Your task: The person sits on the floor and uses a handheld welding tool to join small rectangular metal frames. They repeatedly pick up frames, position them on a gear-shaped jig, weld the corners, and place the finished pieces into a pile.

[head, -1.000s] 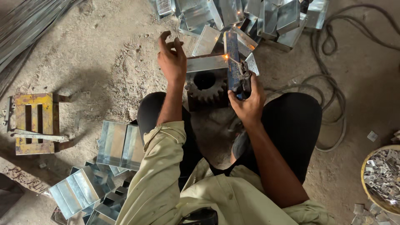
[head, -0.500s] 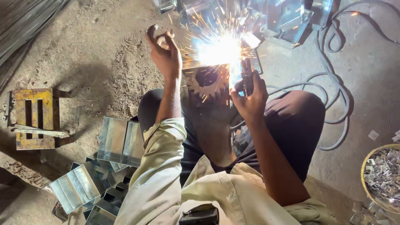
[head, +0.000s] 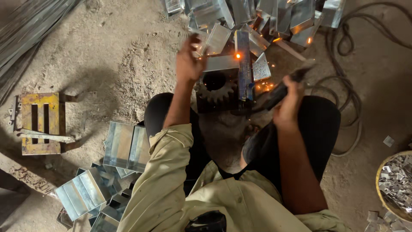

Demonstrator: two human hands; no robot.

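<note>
Head view: your left hand is raised and blurred, its fingers curled loosely at the near end of the folded sheet-metal piece; I cannot tell whether they pinch it or only touch its edge. That piece lies flat on top of a dark toothed gear wheel, which sits just below your left fingertips, between your knees. To the right of those fingers a blue upright bar stands against the piece, and a glowing orange weld spot shows where the two meet, close beside your left fingers. Small sparks lie scattered just beyond the bar, between it and your right hand. Your right hand is clenched around the dark handle of a welding electrode holder, which tilts up and away from the fingers toward the upper right; its tip is blurred. Beyond both sets of fingers a heap of bent metal pieces lies on the dirt floor. A dark cable loops to the right of your right hand. Well behind your left elbow stands a stack of galvanised channel pieces, with a yellow slotted metal jig farther left. At the lower right edge, a basket of small metal scraps.
</note>
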